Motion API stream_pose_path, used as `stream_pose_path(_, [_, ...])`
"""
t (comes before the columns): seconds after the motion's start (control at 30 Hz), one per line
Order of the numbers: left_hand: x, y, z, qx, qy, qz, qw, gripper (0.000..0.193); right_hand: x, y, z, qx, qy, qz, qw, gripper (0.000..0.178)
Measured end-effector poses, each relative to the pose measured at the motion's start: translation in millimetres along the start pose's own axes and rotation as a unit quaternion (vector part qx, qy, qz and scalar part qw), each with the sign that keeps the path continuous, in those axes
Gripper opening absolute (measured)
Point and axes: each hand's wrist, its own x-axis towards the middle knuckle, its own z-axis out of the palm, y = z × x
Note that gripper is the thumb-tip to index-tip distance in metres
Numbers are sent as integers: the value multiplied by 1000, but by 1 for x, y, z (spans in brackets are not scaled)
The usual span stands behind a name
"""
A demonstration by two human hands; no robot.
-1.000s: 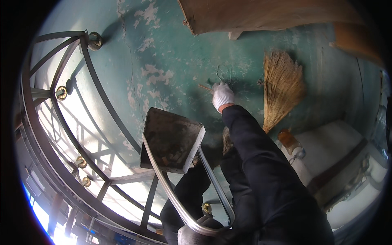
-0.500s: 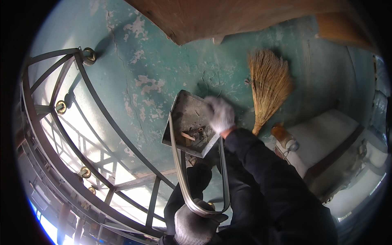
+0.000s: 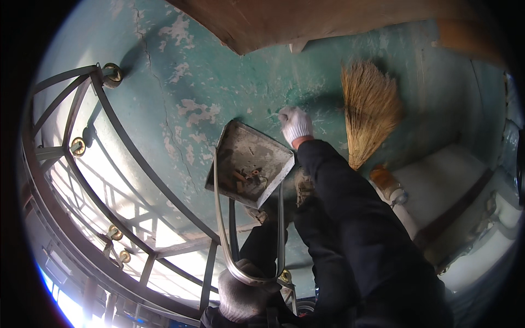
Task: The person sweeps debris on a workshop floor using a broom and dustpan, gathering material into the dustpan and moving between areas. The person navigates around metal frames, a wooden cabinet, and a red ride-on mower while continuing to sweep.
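A white-gloved fist, my left hand [image 3: 243, 292], is wrapped round the bent metal handle [image 3: 252, 280] of a grey metal dustpan [image 3: 239, 141]. Brownish scraps [image 3: 240, 176] and grit lie inside the pan, towards its near side. Just past the pan's right corner, my right hand [image 3: 296, 124], also in a white glove, reaches down to the worn green floor [image 3: 262, 82]. Its fingers are curled together at the floor; whatever they pinch, if anything, is too small to make out. A straw broom [image 3: 369, 112] lies to the right, apart from both hands.
On the left stands a metal frame [image 3: 139, 150] on castors. A brown panel [image 3: 317, 22] overhangs the far side. An amber bottle-like container [image 3: 385, 180] lies at the right, beside a pale bulky object [image 3: 443, 186]. My shoes [image 3: 303, 186] are close behind the dustpan.
My right hand has gone from the dustpan's right edge to the floor beyond it. The dustpan and my left hand have shifted slightly left.
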Motion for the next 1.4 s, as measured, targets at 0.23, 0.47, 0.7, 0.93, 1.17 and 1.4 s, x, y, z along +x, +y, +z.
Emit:
stream_pose_path(0.23, [8,11,-2,-49,19,65,996,30,-138,-82,-28,173,-230,-164,944,15])
stream_pose_path(0.47, [7,3,0,-42,39,73,996,32,-125,-82,-29,-51,-395,-96,912,25])
stream_pose_path(0.7, [13,-2,4,6,68,63,996,40,-174,33,-96,159,-130,82,975,21])
stream_pose_path(0.93, [20,-25,5,135,71,176,972,31,-208,36,-91,359,-55,90,928,24])
stream_pose_path(1.17, [14,-40,5,39,91,100,990,32,-239,99,-62,15,32,376,926,59])
stream_pose_path(1.4, [20,-84,3,-104,93,31,990,6,-259,238,-30,-3,-128,620,774,100])
